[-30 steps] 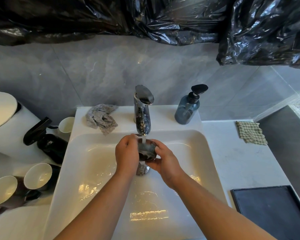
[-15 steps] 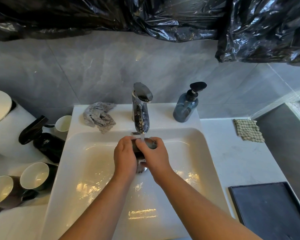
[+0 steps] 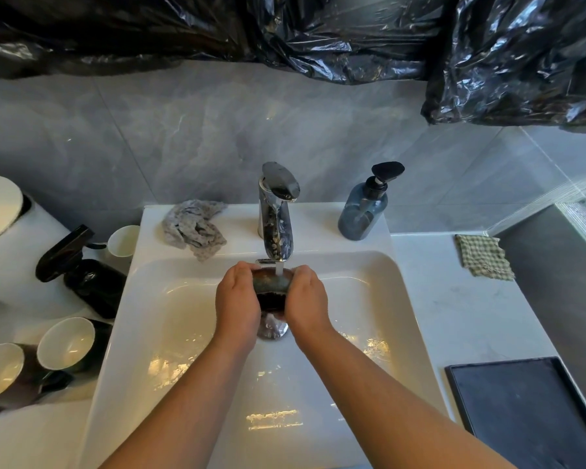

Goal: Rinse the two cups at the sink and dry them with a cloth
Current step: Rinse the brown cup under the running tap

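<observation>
Held cup: a dark cup (image 3: 271, 282) lies tilted between both hands, under the tap (image 3: 278, 218) and above the drain (image 3: 273, 330). Its mouth faces the viewer; the inside is dark and its contents cannot be made out.
Water: a thin stream (image 3: 279, 268) falls from the spout onto the cup's upper wall.
Left hand: the left hand (image 3: 237, 299) has its grip curled round the cup's left side.
Right hand: the right hand (image 3: 307, 299) has its grip curled round the cup's right side.
Sink: a white sink (image 3: 403, 299) with a wet, glinting floor. Both forearms cross its near rim.
Left counter: an inner mug (image 3: 66, 343) and an outer mug (image 3: 0, 372), both dark outside and pale inside, stand side by side with nothing seen in them. Behind them are a black spray bottle (image 3: 82, 269) and a white cup (image 3: 124, 240), just beside the sink's edge.
Back ledge: a crumpled grey cloth (image 3: 195, 230) lies left of the tap, and a blue soap dispenser (image 3: 364, 211) stands right of it.
Right counter: a checked cloth (image 3: 484, 255) lies far back and a black tray (image 3: 528, 418) at the near corner. White counter (image 3: 454, 316) shows between them.
Above: black plastic sheeting (image 3: 285, 28) hangs over the grey tiled wall (image 3: 183, 137).
</observation>
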### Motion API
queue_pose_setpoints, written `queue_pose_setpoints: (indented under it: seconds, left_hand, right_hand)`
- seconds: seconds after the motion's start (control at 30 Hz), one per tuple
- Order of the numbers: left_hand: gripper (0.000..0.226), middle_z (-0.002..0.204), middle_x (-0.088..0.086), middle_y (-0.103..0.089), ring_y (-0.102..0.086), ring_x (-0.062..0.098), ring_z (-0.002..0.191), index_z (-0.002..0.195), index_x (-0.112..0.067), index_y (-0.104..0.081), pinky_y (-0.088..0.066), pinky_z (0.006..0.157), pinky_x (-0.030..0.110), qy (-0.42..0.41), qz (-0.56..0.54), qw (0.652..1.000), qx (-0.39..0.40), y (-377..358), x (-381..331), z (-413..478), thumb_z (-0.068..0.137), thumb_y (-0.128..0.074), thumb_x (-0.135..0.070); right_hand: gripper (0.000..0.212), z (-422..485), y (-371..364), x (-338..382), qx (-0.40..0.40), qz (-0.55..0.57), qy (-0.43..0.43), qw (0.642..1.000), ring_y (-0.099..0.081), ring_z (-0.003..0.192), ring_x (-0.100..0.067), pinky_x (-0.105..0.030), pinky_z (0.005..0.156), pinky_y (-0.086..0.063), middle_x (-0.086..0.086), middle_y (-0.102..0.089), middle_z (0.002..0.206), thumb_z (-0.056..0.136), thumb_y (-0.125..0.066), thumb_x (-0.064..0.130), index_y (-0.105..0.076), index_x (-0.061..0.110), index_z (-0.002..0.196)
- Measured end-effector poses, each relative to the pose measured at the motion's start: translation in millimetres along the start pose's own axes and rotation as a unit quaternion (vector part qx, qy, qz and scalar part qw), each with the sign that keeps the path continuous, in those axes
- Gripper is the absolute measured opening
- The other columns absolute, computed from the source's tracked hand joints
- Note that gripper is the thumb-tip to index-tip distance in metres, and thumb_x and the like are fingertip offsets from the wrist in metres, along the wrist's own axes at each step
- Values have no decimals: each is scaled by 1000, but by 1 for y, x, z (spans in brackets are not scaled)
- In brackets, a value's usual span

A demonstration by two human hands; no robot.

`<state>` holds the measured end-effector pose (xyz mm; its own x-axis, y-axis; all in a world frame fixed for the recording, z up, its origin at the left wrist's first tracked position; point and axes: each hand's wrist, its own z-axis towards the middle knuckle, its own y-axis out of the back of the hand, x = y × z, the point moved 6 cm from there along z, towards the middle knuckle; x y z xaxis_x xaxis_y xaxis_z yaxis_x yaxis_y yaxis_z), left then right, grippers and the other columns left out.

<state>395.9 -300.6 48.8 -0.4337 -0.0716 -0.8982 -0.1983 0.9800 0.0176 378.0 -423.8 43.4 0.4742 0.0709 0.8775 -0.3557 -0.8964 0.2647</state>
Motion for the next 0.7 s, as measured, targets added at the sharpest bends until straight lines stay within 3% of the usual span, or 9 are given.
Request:
queue_pose_setpoints:
  seconds: [0.1,0.2,0.3,0.53,0.7]
  left_hand:
    - [40,99,16,-72,-69,30,94,101,-12,-66,-57,85,42,66,14,997,40,-2,0,3,105,-35,-37]
    - [33,81,10,-72,-65,22,75,87,-12,-65,-52,72,36,89,8,993,78,-2,-4,4,102,-40,-28]
    - [30,65,1,-71,-64,15,65,81,-16,-69,-53,68,34,70,22,990,118,-1,-9,3,98,-45,-20]
    - [32,101,3,-73,-68,21,90,102,-26,-68,-57,76,40,43,60,989,124,-4,1,3,106,-37,-21]
    - [31,101,8,-75,-70,26,93,105,-24,-67,-59,71,40,72,51,989,115,-6,13,6,105,-37,-26]
  right_hand:
    - [40,1,6,-4,71,-58,-23,995,-64,86,-21,-45,75,-62,-6,-63,88,106,-21,33,-54,21,86]
    - [53,-2,16,-9,134,-33,-87,987,-71,86,-26,-29,54,-59,-13,-69,103,104,-15,48,-60,21,109]
    - [53,-2,26,-11,148,-25,-77,986,-71,71,-24,-27,51,-57,-18,-70,105,105,-16,50,-59,22,118]
    - [46,-5,37,-5,153,-22,-37,987,-60,48,-20,-27,47,-50,-13,-63,72,107,-18,38,-56,13,114]
    - [35,-7,39,2,149,-33,-12,988,-59,48,-21,-30,47,-50,-14,-63,72,107,-26,36,-55,16,101]
